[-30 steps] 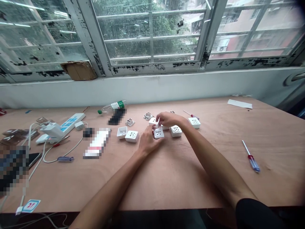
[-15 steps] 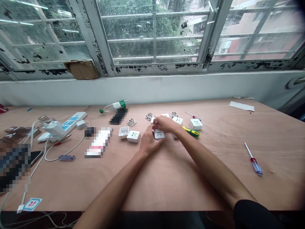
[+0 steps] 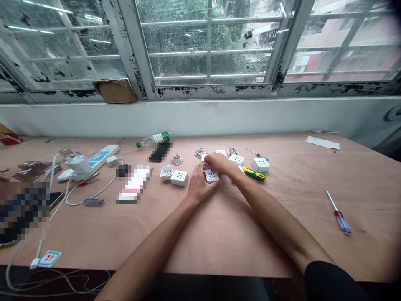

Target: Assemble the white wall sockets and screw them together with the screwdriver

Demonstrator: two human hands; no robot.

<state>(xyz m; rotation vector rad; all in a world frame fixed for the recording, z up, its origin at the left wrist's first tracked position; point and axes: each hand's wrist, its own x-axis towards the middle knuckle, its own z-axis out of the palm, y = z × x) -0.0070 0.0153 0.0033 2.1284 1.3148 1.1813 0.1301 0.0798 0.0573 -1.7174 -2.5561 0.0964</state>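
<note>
Both hands meet over a white wall socket [image 3: 212,176] on the wooden table. My left hand [image 3: 199,182] is closed on the socket's left side. My right hand [image 3: 217,162] reaches over its far edge with fingers pinched together; whatever lies between those fingertips is hidden. Close by on the right are another white socket [image 3: 236,159] and a yellow-green screwdriver [image 3: 254,173]. To the left sit one more socket [image 3: 179,178], an open white box [image 3: 166,172] and a socket insert [image 3: 177,159] with its metal parts showing.
A screwdriver with a clear handle [image 3: 342,222] lies at the right. On the left are a power strip [image 3: 103,155], white cables and a small purple-handled tool [image 3: 94,202]. A plastic bottle [image 3: 155,139] lies near the wall, below the barred windows.
The whole view has shifted slightly, so things appear a little farther right. My hands keep nearly the same hold around the socket.
</note>
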